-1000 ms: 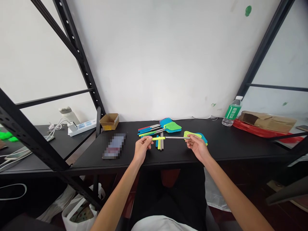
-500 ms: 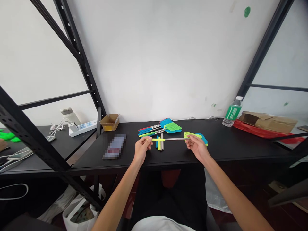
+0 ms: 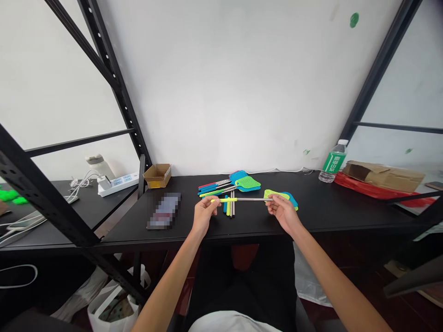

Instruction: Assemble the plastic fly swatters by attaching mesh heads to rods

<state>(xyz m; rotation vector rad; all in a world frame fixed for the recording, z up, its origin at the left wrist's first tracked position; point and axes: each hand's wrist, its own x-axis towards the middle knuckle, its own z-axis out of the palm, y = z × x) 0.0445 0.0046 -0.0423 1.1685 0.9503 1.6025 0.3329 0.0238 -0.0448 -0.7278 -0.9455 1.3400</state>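
Left hand (image 3: 206, 210): fingers clamped on grip (image 3: 226, 200). Right hand (image 3: 282, 208): fingers clamped on rod (image 3: 252, 199), above worktop (image 3: 328, 210) towards its near edge. Apparent step: fitting rod and grip; next move likely needs straight alignment.

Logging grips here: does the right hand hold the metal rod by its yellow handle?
No, the left hand holds the yellow handle, while the right hand pinches the metal rod.
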